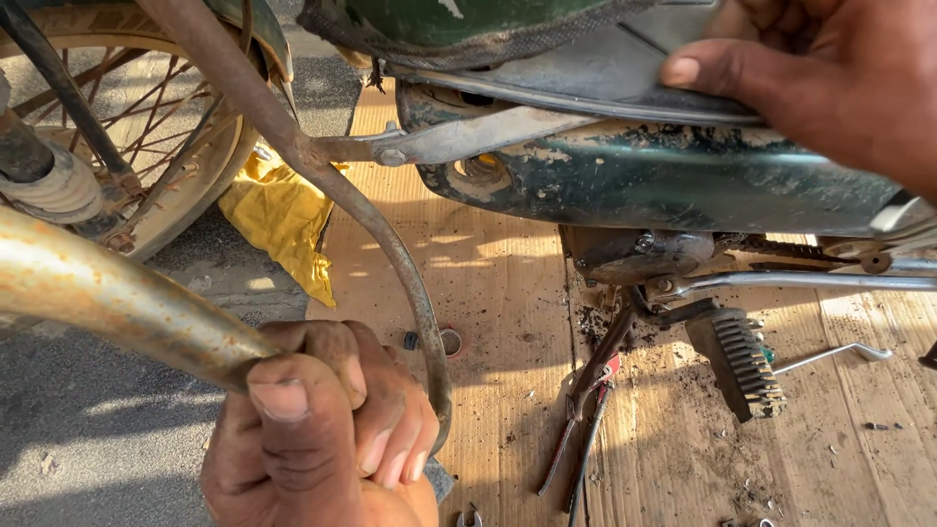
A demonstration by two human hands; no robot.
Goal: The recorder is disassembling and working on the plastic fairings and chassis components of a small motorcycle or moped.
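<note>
Left fingers (386, 429) clenched round rusty exhaust pipe (107, 293), long axis running upper-left; right hand (820, 83) pressing seat edge (605, 93).

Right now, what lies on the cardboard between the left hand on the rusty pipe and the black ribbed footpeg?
Head view: red-handled pliers lie between left hand and footpeg.

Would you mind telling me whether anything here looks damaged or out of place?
Yes: the exhaust pipe gripped by the left hand is rusty. Pliers lie loose on the dirt-strewn cardboard, and the side panel under the right hand has chipped paint.
</note>
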